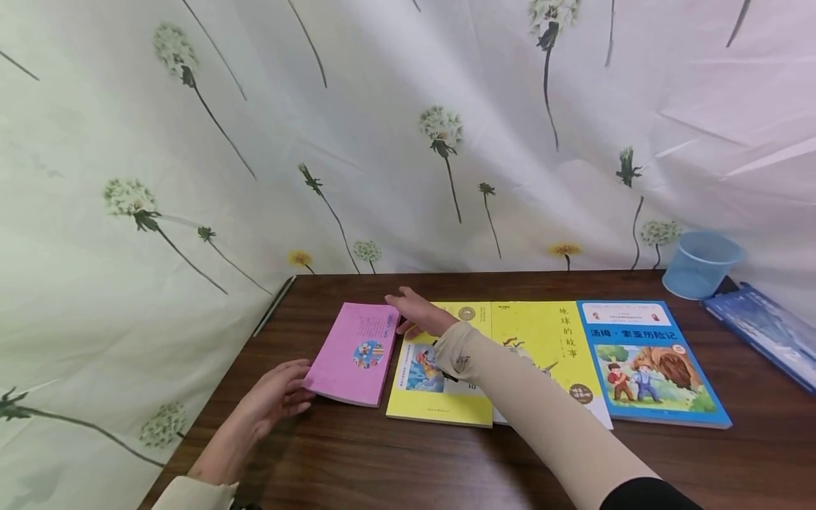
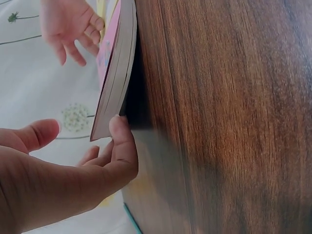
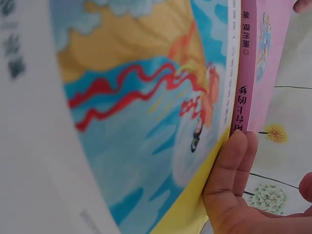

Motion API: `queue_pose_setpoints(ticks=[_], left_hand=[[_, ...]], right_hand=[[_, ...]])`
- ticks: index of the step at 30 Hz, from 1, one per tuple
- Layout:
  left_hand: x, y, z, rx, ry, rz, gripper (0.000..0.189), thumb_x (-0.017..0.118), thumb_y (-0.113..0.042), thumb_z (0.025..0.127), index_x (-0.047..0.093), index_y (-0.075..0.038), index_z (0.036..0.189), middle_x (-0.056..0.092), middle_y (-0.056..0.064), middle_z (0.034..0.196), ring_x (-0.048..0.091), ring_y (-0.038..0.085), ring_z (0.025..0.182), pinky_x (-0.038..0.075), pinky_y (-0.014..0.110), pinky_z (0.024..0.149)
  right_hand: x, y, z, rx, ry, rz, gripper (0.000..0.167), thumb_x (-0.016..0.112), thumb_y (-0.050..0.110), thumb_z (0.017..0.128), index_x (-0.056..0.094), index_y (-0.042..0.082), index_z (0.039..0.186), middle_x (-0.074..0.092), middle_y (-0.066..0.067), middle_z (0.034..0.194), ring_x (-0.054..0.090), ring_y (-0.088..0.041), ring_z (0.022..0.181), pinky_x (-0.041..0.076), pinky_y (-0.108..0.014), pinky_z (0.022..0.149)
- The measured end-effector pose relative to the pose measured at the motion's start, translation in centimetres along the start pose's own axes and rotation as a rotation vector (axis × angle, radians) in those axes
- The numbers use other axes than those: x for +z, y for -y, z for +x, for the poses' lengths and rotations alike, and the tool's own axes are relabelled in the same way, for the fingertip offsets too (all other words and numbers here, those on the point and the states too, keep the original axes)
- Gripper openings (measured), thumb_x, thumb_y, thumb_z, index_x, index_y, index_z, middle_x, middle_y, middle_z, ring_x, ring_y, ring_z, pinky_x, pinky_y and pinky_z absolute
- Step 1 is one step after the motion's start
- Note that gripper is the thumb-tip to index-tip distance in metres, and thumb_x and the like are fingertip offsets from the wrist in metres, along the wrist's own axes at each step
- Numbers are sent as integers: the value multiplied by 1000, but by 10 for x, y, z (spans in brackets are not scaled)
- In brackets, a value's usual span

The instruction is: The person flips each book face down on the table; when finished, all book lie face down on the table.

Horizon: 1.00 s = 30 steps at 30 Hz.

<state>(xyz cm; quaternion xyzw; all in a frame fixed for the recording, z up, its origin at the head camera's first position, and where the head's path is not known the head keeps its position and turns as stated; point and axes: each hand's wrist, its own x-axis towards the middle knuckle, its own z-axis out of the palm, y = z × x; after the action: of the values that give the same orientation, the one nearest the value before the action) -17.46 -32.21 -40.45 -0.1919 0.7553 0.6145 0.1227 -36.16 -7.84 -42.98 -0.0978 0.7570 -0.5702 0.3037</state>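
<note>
A pink book (image 1: 347,347) lies at the left of the row on the dark wooden table. My left hand (image 1: 274,400) is at its near left corner. In the left wrist view the fingertips (image 2: 118,127) touch the end of the page block (image 2: 119,68), and the thumb stands apart. My right hand (image 1: 423,313) reaches across to the far right corner of the pink book. Its fingertips (image 3: 236,144) rest at the pink spine (image 3: 247,53) in the right wrist view, beside a yellow book (image 1: 440,407); the thumb is away from both books.
Another yellow book (image 1: 542,319) and a blue book (image 1: 659,382) continue the row, the former partly hidden by my right sleeve. A light blue cup (image 1: 701,265) and a blue wrapped packet (image 1: 765,329) stand at the back right. A dandelion-print cloth (image 1: 382,142) hangs behind the table (image 1: 357,453).
</note>
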Motion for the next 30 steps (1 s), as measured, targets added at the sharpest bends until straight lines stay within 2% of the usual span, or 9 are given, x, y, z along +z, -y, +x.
queue_pose_setpoints(ticks=[5,10,16,21,25,30], left_hand=[[-2,2,-1,-12,-3,21,58,44,-24,105,23,4,152,64,5,107,64,14,89,55,31,76],[-3,4,1,-7,-10,45,60,44,-25,105,22,4,153,64,15,121,66,16,92,55,32,78],[-5,5,2,-2,1,81,64,43,-28,106,18,5,154,53,28,137,67,17,96,56,33,79],[-6,4,-1,-9,28,67,64,42,-29,106,16,3,155,41,33,147,68,20,98,57,34,80],[-6,-1,-6,-16,61,48,65,40,-30,107,11,2,156,27,35,155,67,24,103,58,37,82],[-6,-6,-9,-32,80,44,66,40,-31,107,10,0,156,23,34,156,68,28,105,59,41,83]], right_hand=[[1,-1,0,10,-9,-12,77,48,48,102,9,19,162,38,-17,155,65,-28,96,57,-34,75],[1,0,0,1,-10,-24,76,49,47,102,12,17,161,36,-16,157,64,-29,100,56,-34,75],[1,0,-1,-1,-9,-29,74,48,45,103,12,16,161,34,-17,158,64,-29,102,57,-34,76],[2,-2,-2,1,-13,-35,75,48,45,103,12,16,161,35,-18,158,64,-30,104,57,-36,83],[1,-2,-3,-4,-9,-46,76,48,45,103,11,16,161,37,-19,156,64,-30,104,58,-36,83],[1,-3,-2,-12,-7,-59,76,49,46,102,13,15,161,38,-18,156,63,-28,102,57,-34,80]])
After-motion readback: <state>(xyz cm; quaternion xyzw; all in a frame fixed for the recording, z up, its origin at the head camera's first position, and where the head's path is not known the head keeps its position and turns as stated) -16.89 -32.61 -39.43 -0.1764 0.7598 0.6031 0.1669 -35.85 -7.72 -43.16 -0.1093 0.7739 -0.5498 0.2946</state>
